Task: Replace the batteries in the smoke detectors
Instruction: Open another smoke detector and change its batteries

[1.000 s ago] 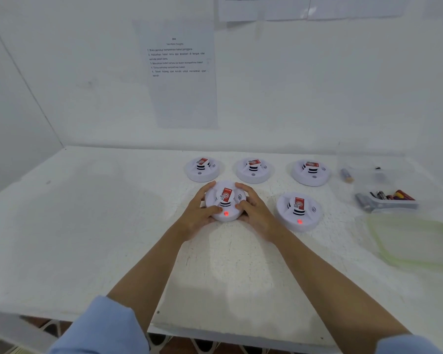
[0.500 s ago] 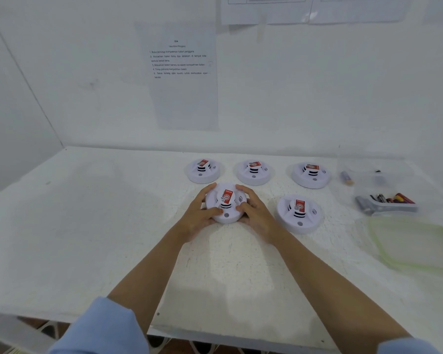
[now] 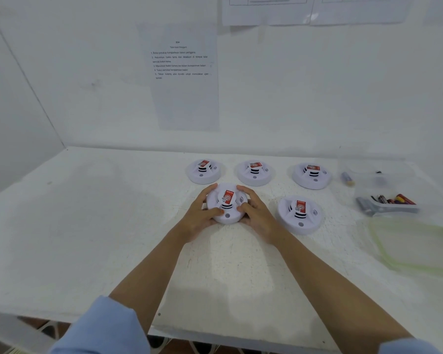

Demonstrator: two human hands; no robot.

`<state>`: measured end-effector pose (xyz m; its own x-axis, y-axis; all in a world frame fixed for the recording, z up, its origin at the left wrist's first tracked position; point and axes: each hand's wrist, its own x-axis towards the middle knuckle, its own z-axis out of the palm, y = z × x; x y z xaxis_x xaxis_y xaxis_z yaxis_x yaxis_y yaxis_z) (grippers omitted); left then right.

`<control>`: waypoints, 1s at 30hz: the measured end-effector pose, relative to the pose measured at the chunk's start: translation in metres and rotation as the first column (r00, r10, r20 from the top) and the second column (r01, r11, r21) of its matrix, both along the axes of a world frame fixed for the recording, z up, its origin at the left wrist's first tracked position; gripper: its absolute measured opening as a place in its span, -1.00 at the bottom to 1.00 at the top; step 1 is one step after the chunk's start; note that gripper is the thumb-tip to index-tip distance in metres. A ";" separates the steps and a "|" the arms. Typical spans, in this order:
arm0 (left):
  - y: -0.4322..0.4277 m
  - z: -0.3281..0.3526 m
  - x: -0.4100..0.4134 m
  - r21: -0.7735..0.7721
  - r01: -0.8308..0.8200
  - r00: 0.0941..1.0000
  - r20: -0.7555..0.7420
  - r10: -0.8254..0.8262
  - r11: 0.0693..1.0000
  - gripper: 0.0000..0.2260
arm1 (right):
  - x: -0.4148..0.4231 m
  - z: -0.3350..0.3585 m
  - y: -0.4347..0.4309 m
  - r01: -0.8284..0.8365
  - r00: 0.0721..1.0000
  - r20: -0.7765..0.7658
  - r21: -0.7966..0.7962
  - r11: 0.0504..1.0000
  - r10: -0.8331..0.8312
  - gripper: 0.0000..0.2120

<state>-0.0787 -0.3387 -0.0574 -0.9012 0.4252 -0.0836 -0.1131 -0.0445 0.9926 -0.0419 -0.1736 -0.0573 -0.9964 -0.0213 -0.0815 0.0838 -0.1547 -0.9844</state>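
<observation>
Both hands are on one unit. Left hand [image 3: 202,217] and right hand [image 3: 258,217] each curl round the rim of the near smoke detector [image 3: 226,200], thumbs on its top face, fingers wrapped over the far edge. It sits between the two palms. I cannot tell whether its base rests on the bench [image 3: 87,226] or is raised off it. It has a red label on the raised centre and a small grey button on the side nearest me.

- Just right of the right hand: second detector [image 3: 299,215], flat on the bench, not touched.
- Beyond the fingertips: row of three detectors [image 3: 255,172], side by side, each with a red label on top.
- Well to the right of the right hand: clear tub [image 3: 363,192] holding mixed batteries [image 3: 394,200]. A lone battery [image 3: 347,178] lies beyond it.
- Nearer me than the tub: green-rimmed lid [image 3: 414,246], lying flat.

Surface: the bench top is white, its paint cracked and rough around and under the hands, smoother out past the left hand.

Room: white walls meet in a corner far off to the left hand's side. A printed sheet [image 3: 184,77] is stuck on the back wall above the hands, its text too small for me to read. Light blue sleeves [image 3: 100,328] show at the bottom edge.
</observation>
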 end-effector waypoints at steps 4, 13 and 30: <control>0.000 0.001 0.001 -0.013 0.001 1.000 -0.007 -0.001 1.000 -0.48 | 0.000 0.000 0.000 0.005 1.000 0.002 0.003 1.000 -0.005 -0.62; 0.000 0.002 0.002 -0.001 -0.005 1.000 0.014 0.005 1.000 -0.48 | 0.001 0.000 -0.001 0.016 1.000 -0.003 0.016 1.000 -0.016 -0.61; -0.001 0.015 -0.011 -0.368 -0.059 0.989 -0.151 0.003 0.928 -0.34 | -0.005 -0.004 -0.007 0.118 0.991 -0.100 0.316 0.941 -0.090 -0.54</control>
<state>-0.0898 -0.3392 -0.0425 -0.9275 0.3609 -0.0977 0.0284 0.3286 0.9440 -0.0470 -0.1808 -0.0614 -0.9952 0.0964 0.0163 0.0000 0.1670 -0.9860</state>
